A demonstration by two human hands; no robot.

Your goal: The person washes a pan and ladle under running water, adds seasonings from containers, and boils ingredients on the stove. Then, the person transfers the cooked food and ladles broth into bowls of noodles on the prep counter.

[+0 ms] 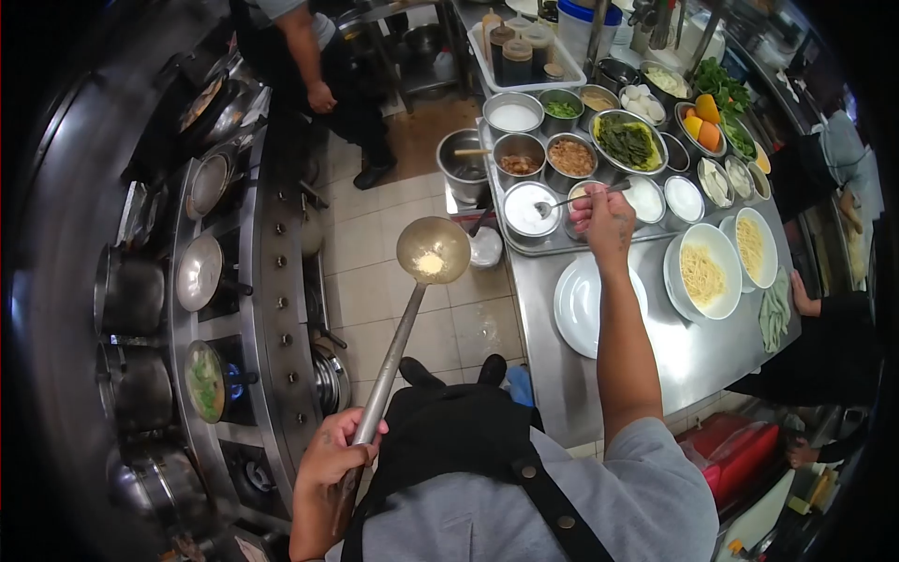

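The left hand (342, 451) is wrapped round the long handle of a ladle (393, 358), close to the black apron (440, 431). The ladle reaches out over the aisle, a small heap of pale yellow powder (430, 263) in its bowl. The tiled floor (375, 253) beneath gives open room, bounded on the left by the knobbed front of the range (270, 375) and on the right by the long edge of the steel table (552, 412).

Across that table, well apart from the left hand, the right hand (604, 220) pinches a spoon (544, 209), its tip over a bowl of white grains (524, 223); whether it touches them I cannot tell. The forearm crosses a white plate (581, 309). To its right sit two noodle bowls (676, 281) and a green cloth (775, 311).

On the range, a pan of greens (204, 381) stands beside a blue flame. Beyond the right hand, ingredient bowls crowd a metal tray (534, 249), with a crate of sauce bottles (517, 64) behind; any marking on them is too small to read. A co-worker (298, 51) stands at the aisle's far end, narrowing the way.
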